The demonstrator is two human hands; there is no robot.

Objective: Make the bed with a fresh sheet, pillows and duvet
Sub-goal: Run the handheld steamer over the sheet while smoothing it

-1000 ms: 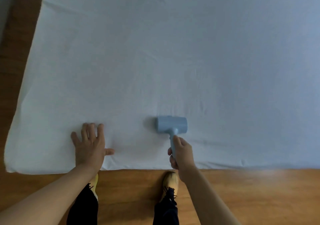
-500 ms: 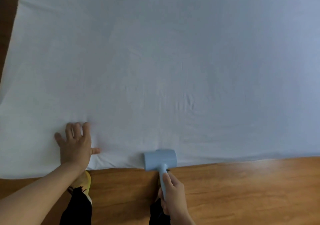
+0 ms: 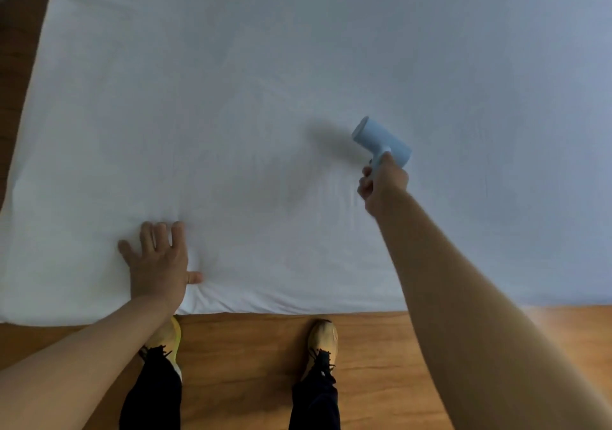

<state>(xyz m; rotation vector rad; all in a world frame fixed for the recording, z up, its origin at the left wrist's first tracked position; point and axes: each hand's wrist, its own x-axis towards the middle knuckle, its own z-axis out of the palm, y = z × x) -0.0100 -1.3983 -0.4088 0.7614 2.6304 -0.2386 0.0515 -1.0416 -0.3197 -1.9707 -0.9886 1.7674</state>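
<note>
Left hand [image 3: 158, 260] lies flat, pinning the sheet [image 3: 231, 98] at lower left; right hand [image 3: 381, 183] grips the blue roller [image 3: 381, 141] mid-right, lifted. A hard pass could bunch loose fabric.

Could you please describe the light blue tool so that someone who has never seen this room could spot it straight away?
Start from the white sheet that fills most of the view, above the wooden floor. Over its right half, the right hand grips the handle of the light blue tool. It is the only coloured thing against the sheet, with a drum-shaped head.
</note>
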